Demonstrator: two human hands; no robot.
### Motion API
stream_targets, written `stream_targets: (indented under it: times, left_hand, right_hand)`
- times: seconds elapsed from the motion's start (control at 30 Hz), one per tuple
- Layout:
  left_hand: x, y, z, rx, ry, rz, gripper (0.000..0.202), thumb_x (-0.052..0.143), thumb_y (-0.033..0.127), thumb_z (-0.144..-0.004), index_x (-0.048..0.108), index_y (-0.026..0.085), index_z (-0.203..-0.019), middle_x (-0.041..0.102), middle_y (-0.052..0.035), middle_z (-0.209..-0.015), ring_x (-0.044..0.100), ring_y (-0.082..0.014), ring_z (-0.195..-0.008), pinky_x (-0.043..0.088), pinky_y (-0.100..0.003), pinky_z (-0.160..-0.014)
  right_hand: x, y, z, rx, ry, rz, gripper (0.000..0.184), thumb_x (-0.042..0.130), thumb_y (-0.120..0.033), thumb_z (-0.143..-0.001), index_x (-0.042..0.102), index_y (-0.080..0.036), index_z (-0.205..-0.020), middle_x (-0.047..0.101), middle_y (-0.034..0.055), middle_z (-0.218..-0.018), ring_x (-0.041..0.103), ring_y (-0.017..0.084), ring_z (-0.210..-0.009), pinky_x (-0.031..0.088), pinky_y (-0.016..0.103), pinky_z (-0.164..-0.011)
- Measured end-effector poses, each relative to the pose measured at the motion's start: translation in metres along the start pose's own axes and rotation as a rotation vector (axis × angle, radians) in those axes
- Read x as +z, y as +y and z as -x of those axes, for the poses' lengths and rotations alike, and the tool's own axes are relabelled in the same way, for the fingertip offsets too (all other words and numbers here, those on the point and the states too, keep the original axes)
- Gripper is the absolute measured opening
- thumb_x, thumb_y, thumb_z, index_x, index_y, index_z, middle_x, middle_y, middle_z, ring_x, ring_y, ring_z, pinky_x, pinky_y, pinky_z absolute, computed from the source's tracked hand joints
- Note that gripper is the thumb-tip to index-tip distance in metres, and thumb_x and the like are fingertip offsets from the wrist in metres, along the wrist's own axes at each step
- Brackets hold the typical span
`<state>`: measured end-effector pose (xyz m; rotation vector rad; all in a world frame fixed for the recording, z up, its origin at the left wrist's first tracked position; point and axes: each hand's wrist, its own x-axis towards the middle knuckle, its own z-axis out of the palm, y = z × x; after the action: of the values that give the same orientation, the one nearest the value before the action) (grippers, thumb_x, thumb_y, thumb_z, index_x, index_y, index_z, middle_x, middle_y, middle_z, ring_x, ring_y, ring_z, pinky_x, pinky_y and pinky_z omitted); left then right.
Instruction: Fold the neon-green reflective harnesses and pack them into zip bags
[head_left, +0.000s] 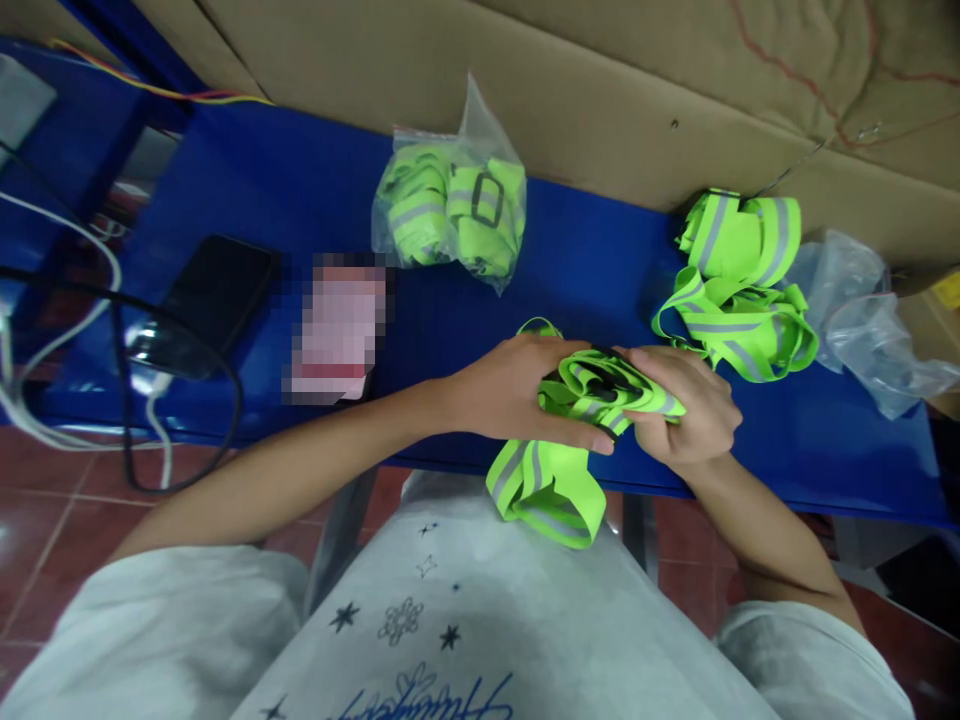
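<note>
Reflective strap bundle (592, 378), lime green with grey stripes and black fittings, is held between both hands just above the front edge of the table. Left hand (510, 388) wraps it from one side, thumb along the near face; its other fingertips are hidden. Right hand (697, 408) is curled tight, pinching the other end of the layers. One loose loop (574, 468) hangs below the left hand, over the lap.

Step in hand, as I judge it: gathering and folding the strap into a compact wad. Next move seems to call for a firm grip on the stacked layers, with the hanging loop taken up untwisted; slack webbing could spring open.

Further out, right side: a folded strap roll (772, 240) and, just nearer, a looser strap heap (739, 325); beside them, crumpled clear plastic (870, 310). Beyond the left hand, a clear bag (475, 122) holds two more green bundles. Leftward, a blurred-out pink object (337, 325), then a dark phone-like slab (217, 290) near looping cables (109, 255).

Surface: glossy blue tabletop (592, 250). Room: brown board (585, 100) behind with thin wires, reddish floor tiles (52, 520) below.
</note>
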<state>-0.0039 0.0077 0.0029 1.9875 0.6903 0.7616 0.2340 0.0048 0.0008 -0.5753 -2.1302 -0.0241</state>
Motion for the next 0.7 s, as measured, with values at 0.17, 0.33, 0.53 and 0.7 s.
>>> stream_targets:
  times: [0.17,0.33,0.53,0.7]
  left_hand:
    - [0.015,-0.009,0.001,0.129,0.076,-0.084,0.045,0.074,0.047,-0.089,0.063,0.018,-0.122,0.071,-0.0122,-0.123,0.070,-0.0267,-0.113,0.057,-0.042,-0.098]
    - [0.018,-0.002,0.004,0.315,0.581,-0.209,0.054,0.082,0.036,-0.084,0.056,0.022,-0.130,0.064,-0.0125,-0.124,0.062,-0.0279,-0.122,0.055,-0.046,-0.104]
    - [0.020,0.009,0.008,0.354,0.210,0.164,0.073,0.082,0.037,-0.087,0.048,0.023,-0.150,0.068,-0.0129,-0.128,0.068,-0.0212,-0.109,0.061,-0.032,-0.089]
    - [0.028,-0.001,0.007,0.294,0.206,0.157,0.114,0.084,0.066,-0.076,0.025,0.024,-0.165,0.035,-0.0210,-0.166,0.038,-0.0395,-0.155,0.036,-0.058,-0.127]
  right_hand:
    - [0.001,-0.008,-0.001,0.043,0.019,0.014,0.052,0.066,-0.039,-0.100,0.061,-0.026,-0.150,0.080,0.0047,-0.109,0.073,0.023,-0.090,0.064,0.037,-0.078]
    - [-0.008,-0.001,0.002,0.184,0.178,0.200,0.047,0.063,-0.035,-0.101,0.064,-0.028,-0.147,0.076,0.0082,-0.114,0.072,0.029,-0.101,0.062,0.045,-0.089]
    - [-0.019,0.013,-0.001,0.297,0.489,0.406,0.036,0.056,-0.036,-0.105,0.067,-0.031,-0.139,0.071,0.0041,-0.123,0.068,0.028,-0.117,0.055,0.050,-0.108]
    - [0.016,-0.006,0.003,0.030,0.231,0.203,0.066,0.055,-0.050,-0.101,0.048,-0.020,-0.159,0.061,0.0118,-0.126,0.067,0.026,-0.111,0.064,0.041,-0.089]
